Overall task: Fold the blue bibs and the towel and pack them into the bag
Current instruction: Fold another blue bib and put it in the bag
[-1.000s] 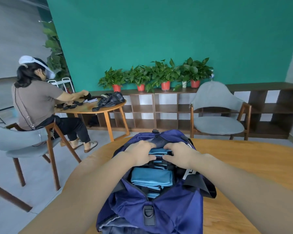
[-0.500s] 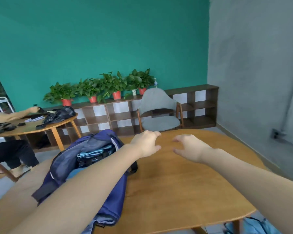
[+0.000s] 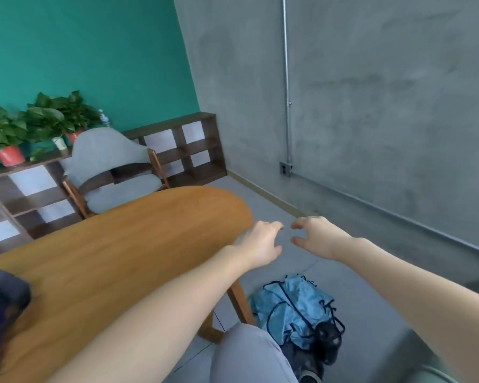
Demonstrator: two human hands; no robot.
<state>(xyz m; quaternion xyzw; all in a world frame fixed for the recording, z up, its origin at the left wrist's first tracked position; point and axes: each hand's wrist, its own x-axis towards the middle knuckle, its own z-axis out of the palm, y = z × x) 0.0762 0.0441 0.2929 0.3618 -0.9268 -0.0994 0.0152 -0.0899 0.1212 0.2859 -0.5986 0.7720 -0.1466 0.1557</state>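
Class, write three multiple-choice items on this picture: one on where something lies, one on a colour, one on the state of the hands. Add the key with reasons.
1. Where does the light blue cloth heap lie?
A. on the wooden table
B. on the floor beside the table leg
C. on the grey chair

2. What colour is the wall behind the potted plants?
A. teal green
B. yellow
C. white

3. What do the left hand and right hand hold?
A. a towel
B. the bag
C. nothing

Key: 1 B, the heap rests on the grey floor near the leg; 2 A, the wall there is teal; 3 C, both hands hang empty with loose fingers past the wooden table.
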